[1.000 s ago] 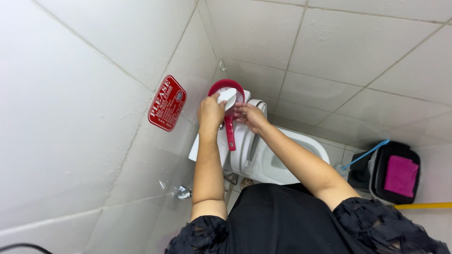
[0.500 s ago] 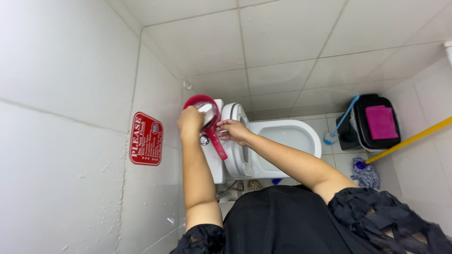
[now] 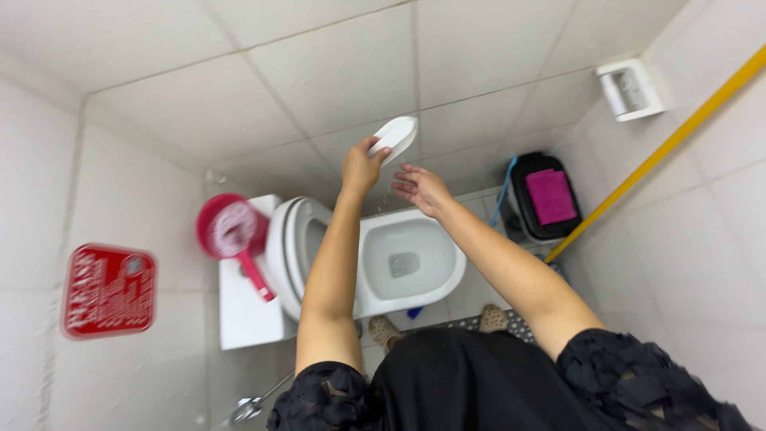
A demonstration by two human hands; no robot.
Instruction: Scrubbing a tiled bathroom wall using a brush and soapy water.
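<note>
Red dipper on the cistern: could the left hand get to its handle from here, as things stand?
Probably yes, once freed. The left hand is shut on a white oval object above the toilet bowl, so its grip is taken. The red dipper lies uncovered on the cistern lid, nothing between.

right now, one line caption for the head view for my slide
Left hand holds a white oval container above the open toilet bowl, right hand open beside it, red dipper on the tank.
</note>
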